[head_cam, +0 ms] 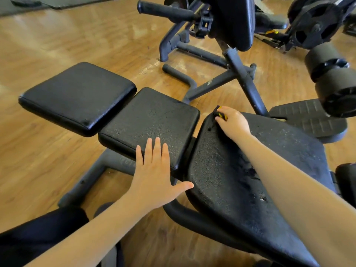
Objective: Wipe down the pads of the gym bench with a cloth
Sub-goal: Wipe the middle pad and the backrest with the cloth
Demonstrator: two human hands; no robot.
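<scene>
— Bench pads, count?
— Three on the gym bench, all black: far pad, smooth and glossy; middle pad, pebbled; near pad, largest, worn and flecked with pale specks.
— Cloth?
— Dark cloth with a yellow patch, at the far left corner of the near pad, mostly hidden under the right hand. Fingers curled down over it, pressing it to the pad.
— Left hand?
— Left hand flat on the near edge of the middle pad, fingers straight and slightly spread, thumb reaching toward the near pad. Holds nothing.
— Surroundings?
— Wooden floor; grey steel frame; foam rollers at right; weight plates behind.
— Labels, writing?
— A small mark on the frame tube, too blurred to read. No brand legible.
</scene>
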